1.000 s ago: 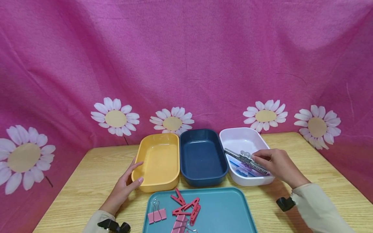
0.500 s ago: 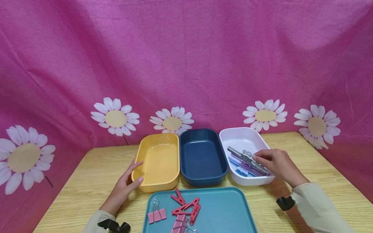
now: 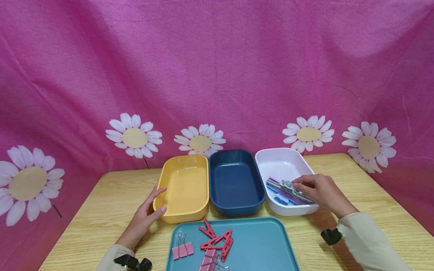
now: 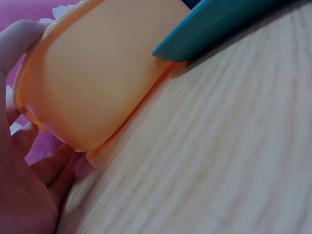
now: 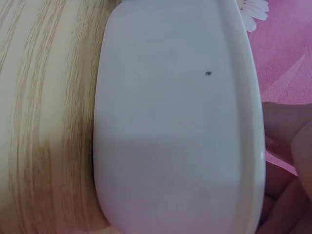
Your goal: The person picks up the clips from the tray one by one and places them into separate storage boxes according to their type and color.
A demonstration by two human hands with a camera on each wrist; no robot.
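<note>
In the head view my right hand [image 3: 317, 190] pinches the grey handle of a long toothed clip [image 3: 288, 191] inside the white bin [image 3: 281, 154]. The clip lies low, slanting over several blue and purple items [image 3: 283, 199] whose kind is partly hidden. In the right wrist view the bin's wall [image 5: 170, 97] hides the clip and most of the fingers. At the left, my left hand [image 3: 144, 216] rests against the yellow bin [image 3: 184, 216]; its index finger and thumb lie over the rim, while other fingers stay outside the wall.
Between the two bins stands a dark blue bin [image 3: 237, 212]. A teal tray [image 3: 261, 244] in front carries red clothespins [image 3: 226, 248] and pink binder clips [image 3: 182, 251]. The wooden table [image 3: 88, 229] extends to both sides; a pink daisy cloth [image 3: 217, 75] hangs behind.
The long clip has gone down into the white bin and shifted slightly right, coming lower over the items there. My right hand has barely moved; my left hand stays put.
</note>
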